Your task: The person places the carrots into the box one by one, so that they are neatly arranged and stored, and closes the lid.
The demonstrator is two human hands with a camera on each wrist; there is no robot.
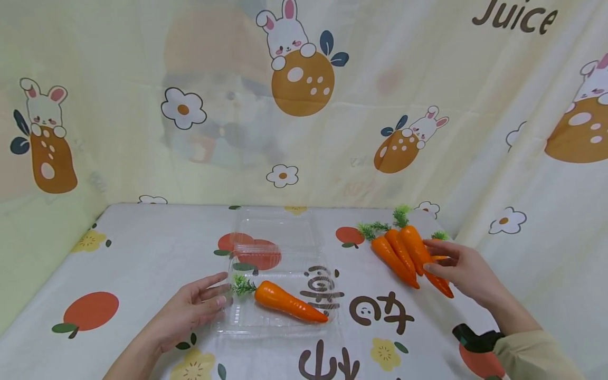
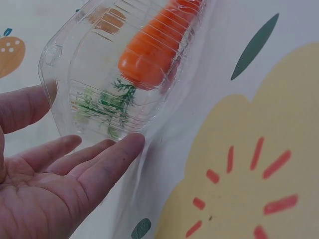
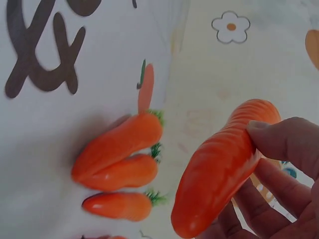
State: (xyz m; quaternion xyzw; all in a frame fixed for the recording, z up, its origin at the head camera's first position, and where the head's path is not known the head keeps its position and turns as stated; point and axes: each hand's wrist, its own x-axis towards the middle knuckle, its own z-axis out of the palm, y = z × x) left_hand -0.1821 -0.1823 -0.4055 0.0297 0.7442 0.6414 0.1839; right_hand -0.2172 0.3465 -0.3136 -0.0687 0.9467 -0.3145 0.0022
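Observation:
A clear plastic clamshell box (image 1: 225,326) lies with its lid (image 1: 277,224) folded back. One orange carrot (image 1: 290,303) with a green leafy top rests in the base, and shows through the plastic in the left wrist view. My left hand (image 1: 197,306) is at the box's left side, its extended fingers (image 2: 112,167) touching the plastic edge. At the right, my right hand (image 1: 467,269) holds another carrot (image 3: 224,167) between thumb and fingers. More carrots (image 1: 391,261) lie beside it, one partly hidden behind the hand.
A white cloth printed with fruit, flowers and dark lettering covers the table (image 1: 157,253). Behind it hangs a cream curtain (image 1: 228,174) with rabbit prints, which also closes off both sides. A dark band (image 1: 477,338) circles the right wrist.

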